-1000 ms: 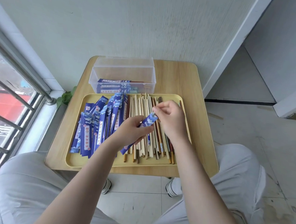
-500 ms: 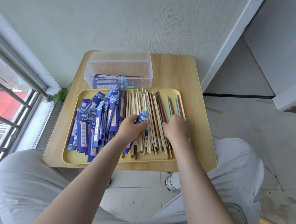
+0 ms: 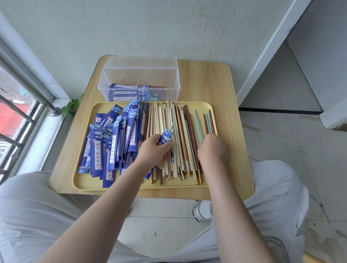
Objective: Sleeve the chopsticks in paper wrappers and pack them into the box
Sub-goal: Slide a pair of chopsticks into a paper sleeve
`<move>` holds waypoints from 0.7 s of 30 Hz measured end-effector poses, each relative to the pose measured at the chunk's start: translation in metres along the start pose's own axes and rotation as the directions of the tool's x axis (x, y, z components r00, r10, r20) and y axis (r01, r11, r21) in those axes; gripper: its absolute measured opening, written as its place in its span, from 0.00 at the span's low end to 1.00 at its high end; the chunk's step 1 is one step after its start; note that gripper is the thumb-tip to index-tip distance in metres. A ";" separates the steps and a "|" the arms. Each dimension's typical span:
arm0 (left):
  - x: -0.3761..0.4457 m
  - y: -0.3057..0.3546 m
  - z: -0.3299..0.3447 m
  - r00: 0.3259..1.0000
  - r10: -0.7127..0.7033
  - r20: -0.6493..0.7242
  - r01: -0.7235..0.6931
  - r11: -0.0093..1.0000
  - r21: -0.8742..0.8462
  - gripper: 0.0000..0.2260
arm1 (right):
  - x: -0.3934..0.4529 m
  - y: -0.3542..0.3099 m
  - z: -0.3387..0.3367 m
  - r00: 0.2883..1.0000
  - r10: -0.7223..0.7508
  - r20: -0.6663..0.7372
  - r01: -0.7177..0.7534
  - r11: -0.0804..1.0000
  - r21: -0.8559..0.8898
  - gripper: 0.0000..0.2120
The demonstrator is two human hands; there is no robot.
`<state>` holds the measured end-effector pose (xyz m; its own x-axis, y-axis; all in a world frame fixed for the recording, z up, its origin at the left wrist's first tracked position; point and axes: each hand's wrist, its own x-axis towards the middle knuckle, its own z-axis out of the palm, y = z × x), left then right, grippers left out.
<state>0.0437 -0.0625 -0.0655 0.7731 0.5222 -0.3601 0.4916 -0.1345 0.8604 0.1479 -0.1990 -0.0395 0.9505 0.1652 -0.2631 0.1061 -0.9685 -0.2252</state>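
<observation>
My left hand [image 3: 153, 149] grips a blue paper wrapper [image 3: 166, 136] with one teal chopstick [image 3: 171, 126] poking out of its top, held over the middle of the yellow tray [image 3: 141, 188]. My right hand [image 3: 212, 147] is at the tray's right side, fingers curled down onto a loose teal chopstick [image 3: 198, 124]; its fingertips are hidden. Loose wooden, brown, red and teal chopsticks [image 3: 169, 119] lie lengthwise in the tray's right half. A pile of empty blue wrappers [image 3: 107, 144] fills the left half. The clear plastic box [image 3: 139, 73] behind the tray holds a few sleeved pairs [image 3: 126, 92].
The tray and box sit on a small wooden table [image 3: 221, 83] against the wall. A barred window [image 3: 13, 107] is at the left, with a small green plant [image 3: 71, 107] by its sill. My knees are under the table's front edge.
My right hand let go of the wrapper's top, dropped to the loose chopsticks, then shifted right to the teal ones. My left hand kept the wrapper with one teal chopstick in it.
</observation>
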 end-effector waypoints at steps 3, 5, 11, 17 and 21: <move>0.000 0.001 0.000 1.000 -0.001 0.001 0.001 1.000 0.008 0.08 | 0.002 -0.002 -0.004 1.000 -0.018 0.010 0.018 1.000 0.003 0.08; -0.001 0.003 -0.001 1.000 0.000 0.011 0.000 1.000 0.008 0.08 | 0.003 -0.003 -0.007 1.000 -0.022 0.004 0.022 1.000 0.010 0.09; -0.004 0.004 -0.008 1.000 0.004 0.006 -0.003 1.000 -0.030 0.12 | -0.001 0.001 -0.017 0.951 -0.195 -0.241 0.246 0.947 0.205 0.07; -0.006 0.006 -0.011 0.999 0.041 -0.018 -0.040 0.999 0.021 0.11 | -0.006 -0.010 -0.050 0.942 -0.088 -0.324 0.325 0.477 0.817 0.05; -0.006 0.005 -0.011 0.999 0.038 -0.027 -0.036 0.997 0.066 0.11 | -0.010 -0.012 -0.063 0.941 -0.043 -0.336 0.336 0.261 0.905 0.10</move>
<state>0.0371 -0.0573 -0.0549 0.7801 0.5394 -0.3171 0.4888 -0.2090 0.8470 0.1559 -0.2004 0.0252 0.9879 0.1341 0.0778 0.0823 -0.0286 -0.9962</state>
